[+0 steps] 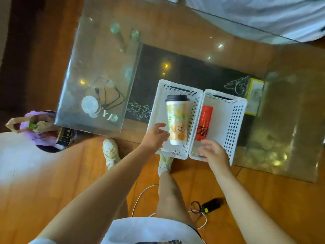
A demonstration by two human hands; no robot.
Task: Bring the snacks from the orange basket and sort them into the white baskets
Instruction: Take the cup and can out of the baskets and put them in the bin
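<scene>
Two white perforated baskets stand side by side at the near edge of a glass table. The left white basket [193, 110] holds a patterned cup [177, 120] with a black lid, lying on its side. In the right white basket [235, 120] lies a red can [204, 124]. My left hand [154, 136] hovers at the left basket's near corner, fingers relaxed, right beside the cup's base and holding nothing. My right hand [214, 152] hangs over the right basket's near end, fingers spread, empty. The orange basket is not in view.
On the glass table [98, 55] lie a black cable [109, 97] and a round white disc [90, 104]; a yellow-green box [254, 97] stands right of the baskets. A bin with a purple liner and paper bag [44, 131] sits on the floor at left. Cables and a black device [211, 205] lie by my feet.
</scene>
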